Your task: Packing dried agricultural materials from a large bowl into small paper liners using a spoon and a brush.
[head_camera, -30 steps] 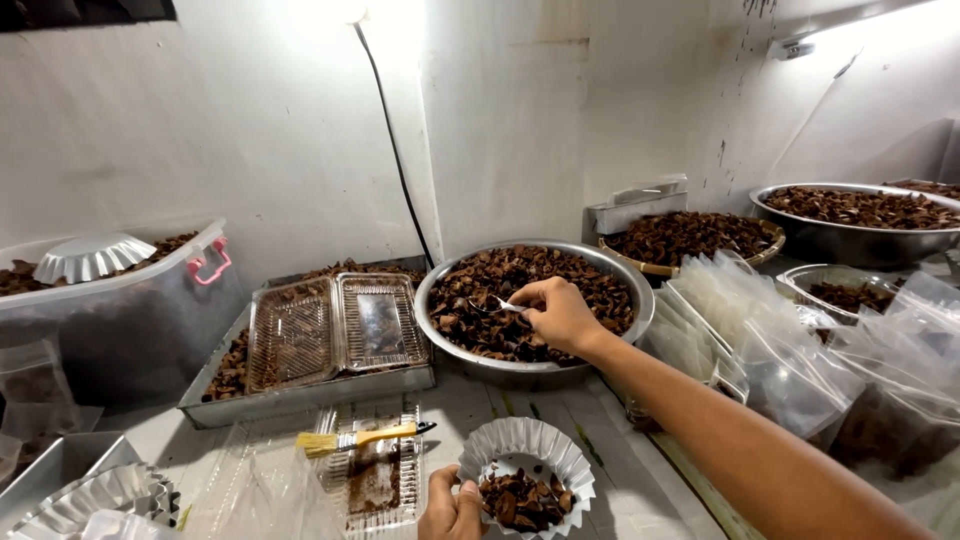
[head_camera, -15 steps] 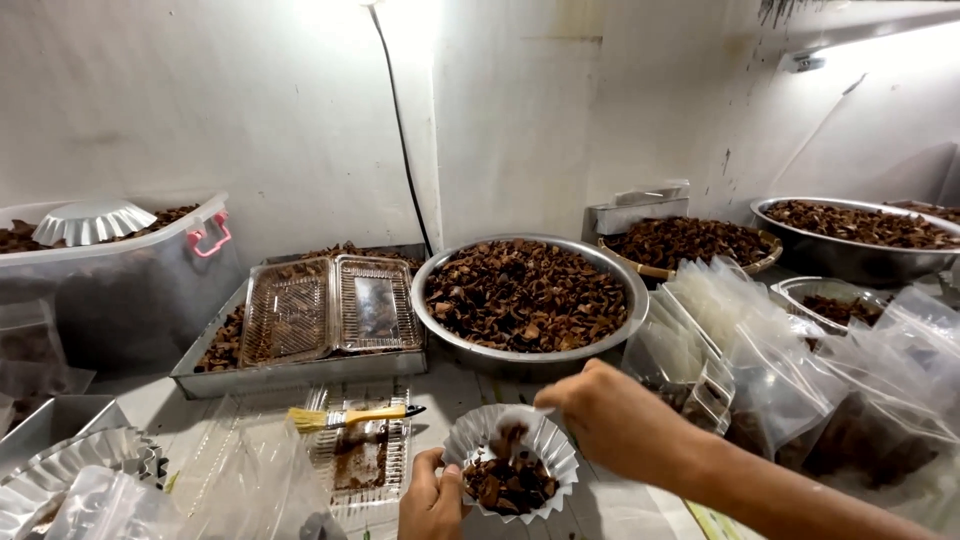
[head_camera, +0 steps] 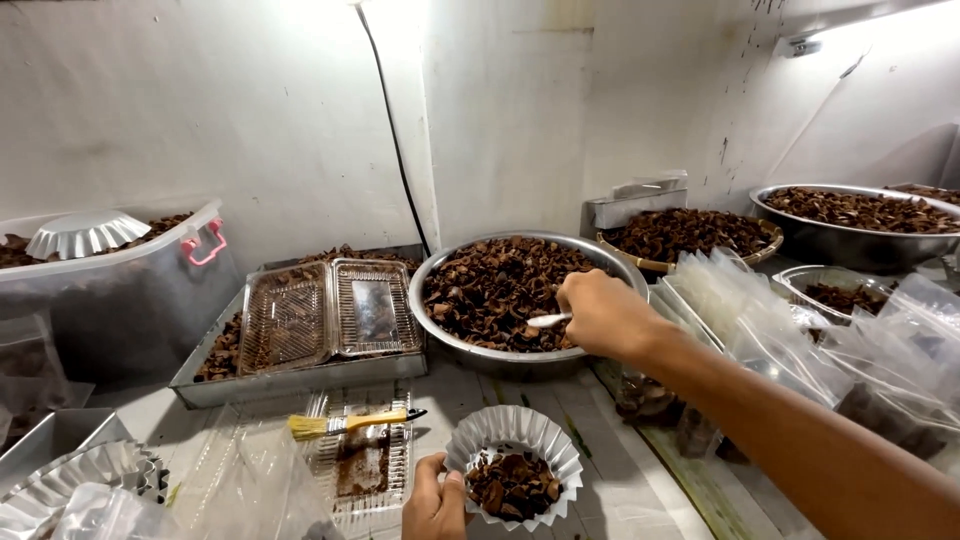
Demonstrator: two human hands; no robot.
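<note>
Left grip: left hand [head_camera: 432, 500] closed on the near rim of a fluted paper cup [head_camera: 514, 462], thumb on the edge; cup stands on the surface [head_camera: 600, 470], partly filled with dark brown dried pieces [head_camera: 512, 484].
Right grip: right hand [head_camera: 604, 315] closed around a white spoon [head_camera: 548, 320], handle hidden in the fist, its end lying on the heap in the round metal bowl [head_camera: 440, 320].
Beside cup, left: yellow-handled brush [head_camera: 350, 423] lying across a clear plastic lid [head_camera: 360, 465] smeared brown.
Far left, near edge: stack of empty fluted cups [head_camera: 80, 480].
Right of arm: clear plastic bags [head_camera: 800, 330], several piled loosely.
Behind brush: rectangular metal tray [head_camera: 290, 380] carrying an open clear clamshell box [head_camera: 330, 315].
Farther right: woven basket [head_camera: 690, 235] and a second metal bowl [head_camera: 850, 225], both holding the same brown pieces.
Far left: clear plastic tub [head_camera: 120, 300], pink latch, one fluted cup upside down on top.
</note>
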